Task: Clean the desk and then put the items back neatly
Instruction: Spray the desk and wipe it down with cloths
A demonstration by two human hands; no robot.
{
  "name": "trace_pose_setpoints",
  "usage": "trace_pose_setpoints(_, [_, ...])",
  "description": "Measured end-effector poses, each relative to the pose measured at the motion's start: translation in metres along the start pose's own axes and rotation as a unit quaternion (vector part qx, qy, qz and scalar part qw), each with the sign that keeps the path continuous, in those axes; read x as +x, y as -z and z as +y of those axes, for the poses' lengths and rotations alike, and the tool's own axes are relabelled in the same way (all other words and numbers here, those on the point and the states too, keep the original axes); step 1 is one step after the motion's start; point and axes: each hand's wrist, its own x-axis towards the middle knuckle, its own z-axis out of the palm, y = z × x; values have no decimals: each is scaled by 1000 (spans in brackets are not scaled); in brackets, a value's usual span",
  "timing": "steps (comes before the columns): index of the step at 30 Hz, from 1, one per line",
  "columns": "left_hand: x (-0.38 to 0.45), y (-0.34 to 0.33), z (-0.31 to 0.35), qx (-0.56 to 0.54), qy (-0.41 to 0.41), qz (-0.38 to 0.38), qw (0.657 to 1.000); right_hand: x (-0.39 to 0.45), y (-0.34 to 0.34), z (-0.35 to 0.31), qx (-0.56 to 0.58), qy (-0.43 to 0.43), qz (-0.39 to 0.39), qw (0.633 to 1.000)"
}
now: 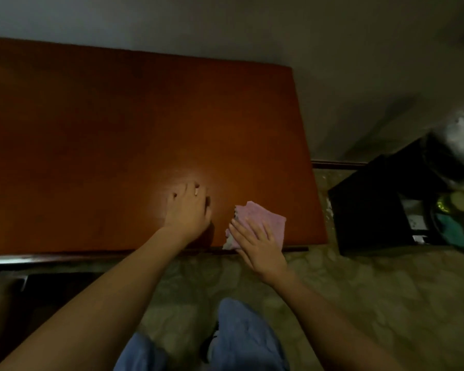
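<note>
Pink, seemingly soft cloth (260,223) under flat right hand (257,250).

Wide bare run of desk (105,135) left and back, open to pass. Near right corner taken: left hand (189,210) flat on top, right hand (260,246) pressing cloth (263,223) at front edge. Dark box (373,202) beside right end, apart.

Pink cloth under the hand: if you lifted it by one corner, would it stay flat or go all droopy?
The folded pink cloth would probably droop: its edges look soft and rumpled, not stiff. It likely weighs little, being thin fabric. Pushed by the flat right hand, it should slide easily over the smooth, shiny reddish-brown wooden desk rather than roll.
</note>
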Motion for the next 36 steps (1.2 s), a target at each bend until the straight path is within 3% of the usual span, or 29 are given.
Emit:
trace_pose_setpoints(10, [35,-2,113,32,-92,-41,994,-55,12,97,61,-82,-67,992])
trace_pose_setpoints(17, [61,17,146,56,-148,-57,986,-59,20,112,158,-54,-51,985])
trace_pose_setpoints(20, [79,29,159,62,-153,-41,985,-65,20,114,133,-47,-29,990])
trace_pose_setpoints(25, [93,42,187,83,-193,-49,976,-74,25,115,73,-107,-69,989])
trace_pose_setpoints(28, [102,50,216,100,-218,-54,969,-84,27,121,128,-145,-78,978])
trace_pose_setpoints(31, [105,55,263,107,-255,-62,959,-104,44,143,224,-151,-23,963])
trace_pose_setpoints(36, [101,55,358,128,-331,-65,933,-159,73,201,247,-268,98,926])
